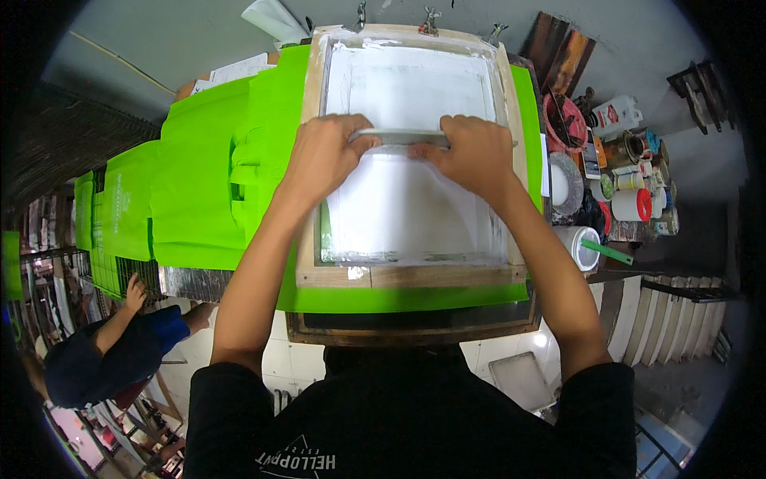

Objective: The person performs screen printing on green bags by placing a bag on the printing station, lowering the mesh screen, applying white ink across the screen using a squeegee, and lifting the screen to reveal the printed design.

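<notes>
**Head view: both hands on the squeegee, mid-screen**

Head camera looking straight down, and I see the fingers (363, 136) of both hands curled tight around a long squeegee (399, 137). The left hand (327, 152) clamps its left half, the right hand (471, 152) the right half, thumbs tucked on the near side. The blade lies crosswise on the white-inked mesh, roughly in the middle of the wooden screen frame (415, 275). Under the frame lies a bright green bag (263, 144), spread flat on the counter (415, 327), with more green bags (128, 199) stacked off to the left. Pots and ink tubs (630, 203) crowd the right side.

My read for a clean pass: equal pressure from both hands, blade angle steady, blade square to the frame, one smooth stroke so the ink lays evenly. Another person (120, 343) crouches lower left, well apart.
</notes>
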A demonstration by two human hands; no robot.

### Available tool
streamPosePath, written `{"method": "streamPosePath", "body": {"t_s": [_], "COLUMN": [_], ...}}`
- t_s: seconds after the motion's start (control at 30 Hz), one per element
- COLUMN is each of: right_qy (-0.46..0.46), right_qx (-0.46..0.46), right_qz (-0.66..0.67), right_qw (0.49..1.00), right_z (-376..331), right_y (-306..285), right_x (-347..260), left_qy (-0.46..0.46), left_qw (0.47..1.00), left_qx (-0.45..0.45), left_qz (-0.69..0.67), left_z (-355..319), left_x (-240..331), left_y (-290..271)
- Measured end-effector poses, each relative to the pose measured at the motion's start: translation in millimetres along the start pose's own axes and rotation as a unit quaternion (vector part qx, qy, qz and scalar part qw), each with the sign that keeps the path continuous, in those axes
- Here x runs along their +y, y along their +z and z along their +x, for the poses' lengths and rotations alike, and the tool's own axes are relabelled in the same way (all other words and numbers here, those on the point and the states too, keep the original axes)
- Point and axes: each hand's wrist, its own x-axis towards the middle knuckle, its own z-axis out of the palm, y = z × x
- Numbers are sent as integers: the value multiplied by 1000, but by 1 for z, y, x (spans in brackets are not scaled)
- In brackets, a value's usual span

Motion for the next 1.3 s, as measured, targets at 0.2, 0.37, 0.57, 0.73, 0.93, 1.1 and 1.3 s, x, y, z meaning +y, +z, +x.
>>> {"method": "streamPosePath", "body": {"t_s": [0.2,0.37,0.57,0.73,0.93,1.1,1.3], "right_qy": [-6,-6,-24,-42,-103,-117,-60], "right_qx": [-41,-50,-7,41,174,286,278], "right_qz": [14,25,-14,38,47,-46,-97], "right_qw": [999,998,1000,998,978,950,954], "right_z": [-58,-105,-140,-144,-133,-84,18], "right_y": [-13,-20,-24,-29,-70,-146,-229], "right_x": [-31,-52,-73,-68,-66,-67,-58], "left_qy": [-13,-17,58,23,74,89,59], "left_qw": [1000,999,997,998,967,930,817], "left_qx": [-20,-27,40,24,227,355,421], "left_qz": [-16,-22,-17,59,91,-42,-389], "left_z": [-65,-114,-151,-176,-189,-136,-72], "left_x": [20,33,40,11,4,53,22], "left_y": [-1,3,6,13,6,-51,-85]}}
